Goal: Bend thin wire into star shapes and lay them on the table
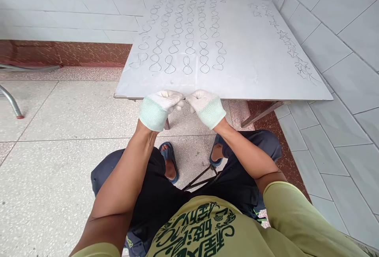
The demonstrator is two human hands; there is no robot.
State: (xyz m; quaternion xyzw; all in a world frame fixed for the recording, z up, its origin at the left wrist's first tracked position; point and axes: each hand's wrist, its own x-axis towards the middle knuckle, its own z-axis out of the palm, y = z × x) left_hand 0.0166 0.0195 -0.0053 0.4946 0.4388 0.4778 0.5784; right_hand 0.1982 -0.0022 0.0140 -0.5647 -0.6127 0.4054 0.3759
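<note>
Floor (59,130): pale speckled tiles under me, with a red-brown strip at the foot of the far wall and along the right wall.
Walls (340,51): white tiles, far and right.
Board (251,63): a big grey sheet lying flat just beyond my hands, its right edge against the right wall. A wooden leg (262,113) shows under its near right edge.
Me: seated, arms reaching forward, green printed shirt (207,229), dark trousers, blue sandals (170,156) on the floor below my hands.
Loops (180,36): thin wire bent into figure-8 shapes, laid in about 6 rows that run from the near middle of the board to its far edge, on the left half.
Stars (291,49): small wire star shapes in 1 line along the board's right side, near the wall.
Pipe (12,103): a grey metal tube with a red tip, at the far left over the floor.
Left hand (161,105): in a white glove with a green cuff, fingers curled shut, pinching the left end of the wire.
Right hand (204,105): same glove, fingers curled shut, pinching the right end; its fingertips nearly meet my left hand's.
Wire (187,109): a thin piece held between both hands, just in front of the board's near edge, with a faint loop hanging below my fingers; I cannot tell its exact shape.
</note>
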